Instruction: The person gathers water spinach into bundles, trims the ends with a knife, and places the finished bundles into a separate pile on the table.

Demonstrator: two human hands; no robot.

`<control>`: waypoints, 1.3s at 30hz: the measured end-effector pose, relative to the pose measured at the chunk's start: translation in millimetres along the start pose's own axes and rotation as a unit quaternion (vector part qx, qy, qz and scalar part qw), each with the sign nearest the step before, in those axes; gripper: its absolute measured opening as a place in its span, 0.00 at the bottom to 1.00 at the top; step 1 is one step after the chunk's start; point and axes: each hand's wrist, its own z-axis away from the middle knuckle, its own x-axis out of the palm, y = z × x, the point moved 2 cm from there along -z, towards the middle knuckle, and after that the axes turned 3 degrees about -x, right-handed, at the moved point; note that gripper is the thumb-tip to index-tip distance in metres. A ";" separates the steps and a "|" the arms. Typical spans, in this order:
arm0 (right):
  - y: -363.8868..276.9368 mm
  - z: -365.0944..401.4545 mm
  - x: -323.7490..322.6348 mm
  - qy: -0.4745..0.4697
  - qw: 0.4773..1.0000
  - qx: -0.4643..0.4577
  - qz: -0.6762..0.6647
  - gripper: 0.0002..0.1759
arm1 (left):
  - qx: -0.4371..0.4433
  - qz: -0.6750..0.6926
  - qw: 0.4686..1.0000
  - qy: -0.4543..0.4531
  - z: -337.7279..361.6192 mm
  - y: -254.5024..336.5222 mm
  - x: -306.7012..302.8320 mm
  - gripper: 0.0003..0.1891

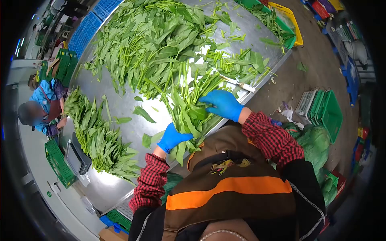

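Note:
A bunch of leafy green stems (187, 110) lies between my two blue-gloved hands at the near edge of the metal table (120, 106). My left hand (173, 138) is wrapped round the lower, leafy part of the bunch. Against the stems on its right side rests my right hand (222, 105), its fingers bent round them. A knife (238, 83) with a pale handle lies by the table edge, just beyond my right hand. Beyond the bunch spreads a large heap of the same greens (157, 44). Cut stem pieces (229, 62) are scattered to its right.
Bundled greens (100, 136) form a row on the left, beside a scale (78, 156). Another person (46, 102) stands at the far left edge. A green crate (281, 28) is at the upper right; stacked crates (327, 112) and green bags (315, 146) stand at right.

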 end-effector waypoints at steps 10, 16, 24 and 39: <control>29.7 7.5 16.8 0.079 0.862 0.159 -0.474 0.10 | 0.010 0.023 1.000 0.002 15.6 2.6 -4.9 0.42; 173.2 49.0 -22.8 0.394 0.685 0.340 -0.510 0.09 | -0.017 0.006 1.000 -0.023 27.3 -11.2 -12.5 0.42; 48.7 5.0 -51.4 0.027 0.973 0.070 -0.218 0.33 | -0.048 -0.041 0.995 -0.083 27.4 -1.8 -11.1 0.41; -18.3 -2.6 -54.8 0.072 0.965 0.190 -0.164 0.23 | 0.083 -0.296 0.950 0.061 6.4 46.1 -8.5 0.34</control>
